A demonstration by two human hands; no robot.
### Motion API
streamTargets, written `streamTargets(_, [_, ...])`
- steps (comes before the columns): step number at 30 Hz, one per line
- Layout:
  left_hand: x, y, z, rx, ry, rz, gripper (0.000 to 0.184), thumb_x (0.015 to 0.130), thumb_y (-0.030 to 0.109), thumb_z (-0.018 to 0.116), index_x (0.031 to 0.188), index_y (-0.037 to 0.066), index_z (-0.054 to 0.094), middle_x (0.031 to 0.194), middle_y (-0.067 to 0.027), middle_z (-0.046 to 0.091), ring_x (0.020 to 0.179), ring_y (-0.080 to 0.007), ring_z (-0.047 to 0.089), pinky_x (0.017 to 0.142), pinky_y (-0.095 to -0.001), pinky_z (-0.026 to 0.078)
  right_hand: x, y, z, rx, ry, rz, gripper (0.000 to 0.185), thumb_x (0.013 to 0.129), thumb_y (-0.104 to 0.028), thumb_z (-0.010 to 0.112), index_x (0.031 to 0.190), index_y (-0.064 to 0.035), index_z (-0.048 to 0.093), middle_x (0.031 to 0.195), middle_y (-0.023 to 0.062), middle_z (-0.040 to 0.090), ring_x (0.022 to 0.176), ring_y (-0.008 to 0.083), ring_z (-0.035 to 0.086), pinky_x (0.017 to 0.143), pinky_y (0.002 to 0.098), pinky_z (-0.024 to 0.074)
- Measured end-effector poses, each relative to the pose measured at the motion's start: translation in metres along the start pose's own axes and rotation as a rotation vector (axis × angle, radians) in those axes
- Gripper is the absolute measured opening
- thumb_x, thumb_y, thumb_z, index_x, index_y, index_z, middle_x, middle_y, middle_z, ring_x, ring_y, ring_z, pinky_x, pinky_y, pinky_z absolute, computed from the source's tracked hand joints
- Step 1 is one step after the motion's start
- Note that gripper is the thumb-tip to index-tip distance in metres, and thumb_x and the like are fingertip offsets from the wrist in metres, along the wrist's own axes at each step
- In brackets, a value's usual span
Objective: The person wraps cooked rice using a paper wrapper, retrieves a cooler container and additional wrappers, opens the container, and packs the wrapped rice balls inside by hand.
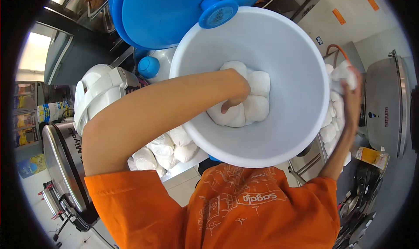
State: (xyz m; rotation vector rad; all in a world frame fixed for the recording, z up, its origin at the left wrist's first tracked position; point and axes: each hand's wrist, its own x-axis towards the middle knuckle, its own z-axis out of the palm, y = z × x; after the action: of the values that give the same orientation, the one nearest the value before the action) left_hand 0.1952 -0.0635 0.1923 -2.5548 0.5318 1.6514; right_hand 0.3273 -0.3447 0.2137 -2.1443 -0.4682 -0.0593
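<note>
"What's in the open white tub (290, 61)?"
"White bundles (256, 109) — rounded, packed side by side on its floor."
"And outside?"
"A single bundle (341, 73), held at the white pile (330, 126) — just beyond the rim."

orange shirt (270, 223), white print (259, 198) partly unclear

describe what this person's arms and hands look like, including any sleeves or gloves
The left hand and right hand are bare, with no glove or watch showing. Both forearms are uncovered. The short orange sleeves belong to an orange shirt printed on the body with pale line drawings and lettering.
</note>
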Motion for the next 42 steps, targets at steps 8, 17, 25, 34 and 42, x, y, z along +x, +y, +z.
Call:
streamTargets(8, [-0.007, -0.003, -0.006, 0.01, -0.027, -0.078, 0.069, 0.056, 0.017, 0.079, 0.12, 0.018, 0.054, 0.123, -0.0042, 0.052, 0.113, -0.0246, 0.048, 0.089, -0.0371, 0.041, 0.007, -0.182, 0.032, -0.13, -1.334, -0.728, 0.047, 0.059, -0.017, 0.07, 0.103, -0.0168, 0.054, 0.12, 0.0123, 0.04, 0.099, 0.0315, 0.051, 0.086, 0.0357, 0.042])
streamTargets(17, [0.016, -0.019, -0.004, -0.015, -0.065, -0.011, 0.066, 0.057, 0.023, 0.079, 0.119, 0.025, 0.056, 0.128, -0.0009, 0.048, 0.121, -0.0232, 0.039, 0.097, -0.0385, 0.033, -0.031, -0.132, 0.157, -0.836, -1.926, -0.9, 0.044, 0.063, -0.01, 0.067, 0.105, -0.0189, 0.056, 0.119, 0.0111, 0.042, 0.107, 0.0326, 0.046, 0.089, 0.0399, 0.0402])
streamTargets(25, [0.03, -0.025, -0.001, -0.173, -0.07, 0.031, 0.067, 0.059, 0.029, 0.079, 0.121, 0.023, 0.053, 0.125, -0.0022, 0.05, 0.114, -0.023, 0.045, 0.093, -0.0365, 0.038, -0.029, -0.12, 0.173, -0.65, -1.719, -0.394, 0.04, 0.075, -0.018, 0.063, 0.109, -0.0004, 0.051, 0.11, 0.015, 0.054, 0.109, 0.0284, 0.048, 0.086, 0.0392, 0.0436])
streamTargets(34, [0.006, -0.023, -0.001, -0.122, -0.074, 0.055, 0.069, 0.059, 0.031, 0.078, 0.122, 0.021, 0.052, 0.124, -0.0045, 0.05, 0.112, -0.024, 0.047, 0.092, -0.0365, 0.039, -0.036, -0.139, 0.19, -1.156, -1.809, -0.284, 0.065, 0.069, -0.034, 0.069, 0.119, 0.0005, 0.045, 0.114, 0.0171, 0.053, 0.107, 0.0297, 0.051, 0.088, 0.0379, 0.0431])
streamTargets(42, [-0.006, -0.019, -0.001, -0.105, -0.107, 0.036, 0.071, 0.059, 0.033, 0.078, 0.123, 0.02, 0.05, 0.124, -0.0066, 0.05, 0.111, -0.0248, 0.048, 0.092, -0.0366, 0.039, -0.043, -0.092, 0.196, -0.572, -1.845, -0.129, 0.087, 0.059, -0.021, 0.078, 0.131, -0.0055, 0.032, 0.13, 0.0168, 0.038, 0.119, 0.0327, 0.039, 0.093, 0.041, 0.0383])
